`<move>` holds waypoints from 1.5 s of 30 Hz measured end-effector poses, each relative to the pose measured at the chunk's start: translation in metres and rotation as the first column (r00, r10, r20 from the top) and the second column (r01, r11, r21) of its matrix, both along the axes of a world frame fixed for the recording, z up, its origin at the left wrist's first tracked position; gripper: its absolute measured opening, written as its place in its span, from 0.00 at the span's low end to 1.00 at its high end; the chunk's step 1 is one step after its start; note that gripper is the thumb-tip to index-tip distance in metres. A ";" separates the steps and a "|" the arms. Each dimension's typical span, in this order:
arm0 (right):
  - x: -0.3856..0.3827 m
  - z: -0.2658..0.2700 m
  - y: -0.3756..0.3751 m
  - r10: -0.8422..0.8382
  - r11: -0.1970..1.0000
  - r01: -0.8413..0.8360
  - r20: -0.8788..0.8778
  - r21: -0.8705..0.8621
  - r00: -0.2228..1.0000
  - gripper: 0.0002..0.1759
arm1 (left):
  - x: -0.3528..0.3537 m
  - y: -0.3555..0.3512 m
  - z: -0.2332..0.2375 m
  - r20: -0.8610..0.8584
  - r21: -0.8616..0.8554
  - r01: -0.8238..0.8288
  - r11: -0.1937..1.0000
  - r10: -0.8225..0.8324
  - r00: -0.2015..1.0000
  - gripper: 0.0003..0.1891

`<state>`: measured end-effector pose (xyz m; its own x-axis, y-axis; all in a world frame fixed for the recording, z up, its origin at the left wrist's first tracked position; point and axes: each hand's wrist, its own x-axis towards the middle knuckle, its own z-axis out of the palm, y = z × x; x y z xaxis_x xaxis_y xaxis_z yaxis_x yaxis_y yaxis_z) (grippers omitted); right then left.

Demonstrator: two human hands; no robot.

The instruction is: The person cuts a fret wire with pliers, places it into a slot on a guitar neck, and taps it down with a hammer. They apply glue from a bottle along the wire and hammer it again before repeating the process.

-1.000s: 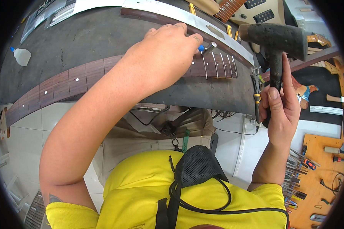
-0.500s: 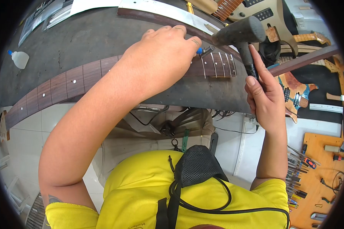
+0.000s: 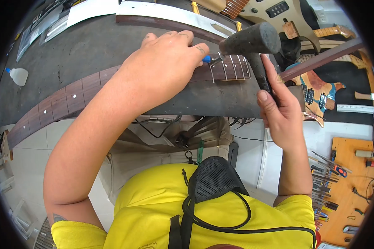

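My left hand reaches over a guitar neck with a dark fretboard and pale dot inlays. Its fingers are closed on a blue-handled tool, whose short metal head rests at or just above the fretboard; the rest of the tool is hidden by the hand. Several bright fret wires cross the board at its right end, while the visible slots to the left look bare. My right hand is wrapped round the handle of a black mallet. The mallet's head hangs beside and above the metal tool head, close to it.
The neck lies along a dark workbench. A small glue-like bottle stands at left. A white strip on dark wood lies behind. Guitar bodies fill the right back. An orange tool board with several hand tools is at lower right.
The view has shifted slightly, so the bench and neck appear further left. The mallet has come slightly down toward the tool. Both hands keep their grips.
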<state>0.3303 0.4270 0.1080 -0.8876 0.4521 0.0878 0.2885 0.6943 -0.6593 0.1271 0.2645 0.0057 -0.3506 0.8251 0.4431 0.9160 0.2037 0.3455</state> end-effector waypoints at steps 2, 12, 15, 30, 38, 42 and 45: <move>0.008 -0.001 0.002 -0.013 1.000 0.013 0.017 0.003 1.000 0.35 | 0.000 -0.001 0.003 0.010 -0.031 0.007 0.999 -0.007 1.000 0.10; 0.081 -0.038 0.104 -0.130 0.906 0.177 -0.146 0.384 0.981 0.28 | -0.038 -0.051 0.026 0.043 0.091 -0.182 0.979 0.179 0.983 0.08; 0.090 -0.057 0.108 -0.227 0.857 0.215 -0.032 0.468 0.973 0.24 | -0.062 -0.089 0.017 -0.089 0.007 -0.272 0.962 0.272 0.958 0.08; 0.043 -0.069 0.090 -0.270 0.834 0.152 0.152 0.531 0.951 0.27 | -0.061 -0.197 0.016 0.197 0.325 -0.586 0.742 0.553 0.809 0.16; 0.036 -0.046 0.119 -0.510 0.860 0.511 -0.066 -0.015 0.857 0.25 | -0.103 -0.281 0.002 0.398 0.449 -0.740 0.501 0.629 0.668 0.22; 0.025 -0.023 0.151 -0.518 0.850 0.464 -0.234 -0.251 0.823 0.27 | -0.118 -0.275 0.012 0.426 0.201 -0.864 0.461 0.753 0.501 0.34; 0.001 -0.001 0.128 -0.448 0.867 0.331 -0.291 -0.373 0.846 0.21 | -0.139 -0.281 -0.002 0.403 -0.034 -0.785 0.618 0.728 0.555 0.29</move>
